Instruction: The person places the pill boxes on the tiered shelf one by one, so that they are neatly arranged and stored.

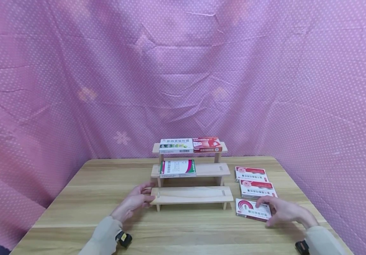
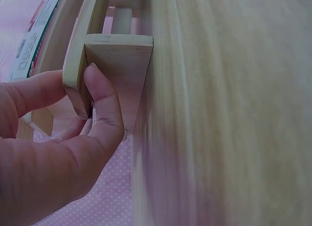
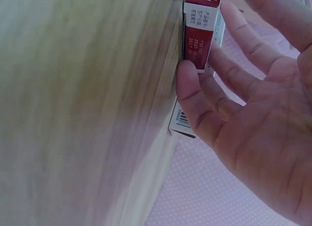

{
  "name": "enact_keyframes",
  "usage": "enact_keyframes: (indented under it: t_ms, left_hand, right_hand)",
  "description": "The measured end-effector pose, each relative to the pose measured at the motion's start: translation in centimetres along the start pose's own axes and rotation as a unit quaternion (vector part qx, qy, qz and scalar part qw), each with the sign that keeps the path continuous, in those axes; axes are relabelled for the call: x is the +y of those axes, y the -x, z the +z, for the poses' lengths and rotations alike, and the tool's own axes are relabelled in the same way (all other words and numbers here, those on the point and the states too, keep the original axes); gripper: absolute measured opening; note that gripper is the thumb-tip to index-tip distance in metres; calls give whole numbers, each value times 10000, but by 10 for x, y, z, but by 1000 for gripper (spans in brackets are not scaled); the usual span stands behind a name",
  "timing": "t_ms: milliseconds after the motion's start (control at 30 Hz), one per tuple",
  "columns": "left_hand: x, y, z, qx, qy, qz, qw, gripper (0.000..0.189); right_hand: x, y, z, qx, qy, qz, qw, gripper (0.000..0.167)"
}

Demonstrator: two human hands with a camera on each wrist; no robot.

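Note:
A three-tier wooden display rack (image 1: 190, 195) stands on the table. At its lowest step, my left hand (image 1: 134, 202) pinches the left end of the board; the left wrist view shows thumb and fingers around that board end (image 2: 73, 89). My right hand (image 1: 285, 211) is at the nearest white-and-red medicine box (image 1: 246, 208), fingers over its right end. In the right wrist view the thumb touches a corner of the box's dark red end (image 3: 197, 45), and the other fingers stay loosely extended. Whether those fingers touch the box's far side is hidden.
Two more white-and-red boxes, a middle one (image 1: 256, 189) and a far one (image 1: 250, 173), lie behind on the table (image 1: 176, 233). The top step bears a white-green box (image 1: 176, 146) and a red box (image 1: 207, 144); the middle step bears a white box (image 1: 178, 168). Pink cloth (image 1: 183, 71) hangs behind.

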State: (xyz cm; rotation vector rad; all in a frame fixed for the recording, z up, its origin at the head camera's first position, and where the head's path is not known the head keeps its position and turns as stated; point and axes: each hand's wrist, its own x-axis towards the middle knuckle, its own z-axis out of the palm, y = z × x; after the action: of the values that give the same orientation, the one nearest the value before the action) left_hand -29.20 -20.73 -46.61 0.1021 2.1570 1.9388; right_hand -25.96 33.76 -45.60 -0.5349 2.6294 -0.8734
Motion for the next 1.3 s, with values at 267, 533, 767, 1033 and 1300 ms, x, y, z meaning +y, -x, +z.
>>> enact_keyframes:
  t_ms: [267, 533, 767, 1033, 1300]
  left_hand:
    - [-3, -2, 0, -56, 118, -41, 9999, 68]
    - [0, -1, 1, -68, 127, -35, 9999, 67]
    - [0, 0, 1, -36, 78, -44, 10000, 67]
    - [0, 1, 2, -9, 62, -45, 10000, 66]
    - [2, 0, 1, -37, 105, -72, 9999, 66]
  right_hand:
    - [1, -3, 3, 254, 337, -307, 9986, 55]
    - [4, -3, -1, 429, 206, -432, 9979, 56]
    - [8, 2, -19, 283, -521, -643, 9962, 57]
    - [4, 7, -34, 406, -1190, -764, 9891, 56]
    - [5, 7, -39, 450, -2036, -918, 9737, 53]
